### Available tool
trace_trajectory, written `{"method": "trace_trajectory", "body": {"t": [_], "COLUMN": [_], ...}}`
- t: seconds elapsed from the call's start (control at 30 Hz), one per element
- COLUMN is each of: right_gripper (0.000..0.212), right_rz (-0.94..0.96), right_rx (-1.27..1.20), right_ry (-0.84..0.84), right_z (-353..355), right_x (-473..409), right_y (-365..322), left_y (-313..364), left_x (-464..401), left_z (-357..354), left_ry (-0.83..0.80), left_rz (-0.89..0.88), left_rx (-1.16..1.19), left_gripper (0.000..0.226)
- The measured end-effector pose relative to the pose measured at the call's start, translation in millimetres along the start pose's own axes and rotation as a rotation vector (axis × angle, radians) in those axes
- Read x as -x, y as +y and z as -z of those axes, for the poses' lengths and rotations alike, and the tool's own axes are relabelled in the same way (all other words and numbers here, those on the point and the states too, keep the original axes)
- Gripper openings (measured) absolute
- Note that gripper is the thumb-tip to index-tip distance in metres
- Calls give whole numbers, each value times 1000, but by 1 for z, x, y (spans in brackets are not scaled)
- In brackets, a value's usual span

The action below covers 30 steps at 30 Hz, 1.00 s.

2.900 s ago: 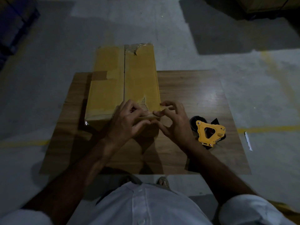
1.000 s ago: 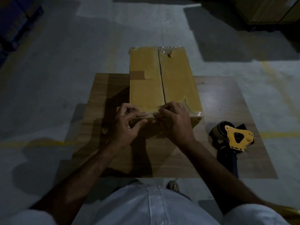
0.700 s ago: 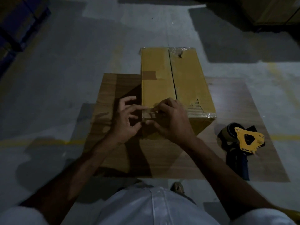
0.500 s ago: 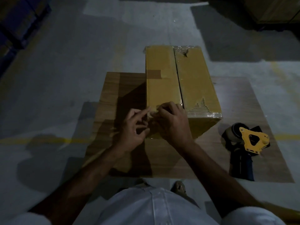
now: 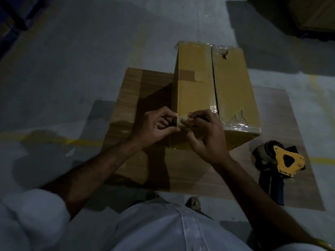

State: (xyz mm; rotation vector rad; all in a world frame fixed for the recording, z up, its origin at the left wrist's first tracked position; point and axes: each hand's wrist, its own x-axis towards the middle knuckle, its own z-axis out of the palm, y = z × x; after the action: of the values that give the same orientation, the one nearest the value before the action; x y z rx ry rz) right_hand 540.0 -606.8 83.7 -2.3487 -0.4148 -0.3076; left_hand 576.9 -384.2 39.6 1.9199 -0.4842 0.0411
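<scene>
Fingers (image 5: 168,113) of my left hand (image 5: 152,127) and right hand (image 5: 206,136) meet tip to tip at the near left corner of the cardboard box (image 5: 195,91). Both sets are curled. Between them they pinch a small, pale loose end of clear tape (image 5: 183,120) right on the corner's edge. My left forefinger lies on top of that end with the thumb closing in from below. My right forefinger and thumb hold it from the other side, with the remaining fingers folded against the box's front face. The light is dim, so I cannot tell how much of the tape is free of the cardboard.

The box stretches away beyond my fingertips, its two top flaps shut with a dark seam between them. More shiny tape wraps the top edge to the right of my right hand. Under my wrists and the box lies a wooden board (image 5: 137,91), flat on the grey floor (image 5: 72,69). Well off to the right of my right hand, a tape dispenser (image 5: 282,160) with a yellow plate rests on that board. A yellow line (image 5: 81,142) crosses the floor to the left of my left wrist.
</scene>
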Motion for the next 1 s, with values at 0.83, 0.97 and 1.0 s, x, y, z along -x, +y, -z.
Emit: {"method": "trace_trajectory", "body": {"t": [0.83, 0.97, 1.0], "right_gripper": [35, 31, 31], "right_rz": [-29, 56, 57], "right_rx": [274, 354, 356], "right_ry": [83, 67, 57], "right_z": [-23, -20, -20], "right_x": [-3, 4, 4], "right_y": [-5, 2, 1], "left_y": [12, 8, 8], "left_x": [-57, -50, -48], "left_z": [43, 39, 40], "left_ry": [-424, -386, -380], "left_rz": [-236, -264, -263], "left_rx": [-282, -277, -278], "left_gripper": [43, 48, 50]}}
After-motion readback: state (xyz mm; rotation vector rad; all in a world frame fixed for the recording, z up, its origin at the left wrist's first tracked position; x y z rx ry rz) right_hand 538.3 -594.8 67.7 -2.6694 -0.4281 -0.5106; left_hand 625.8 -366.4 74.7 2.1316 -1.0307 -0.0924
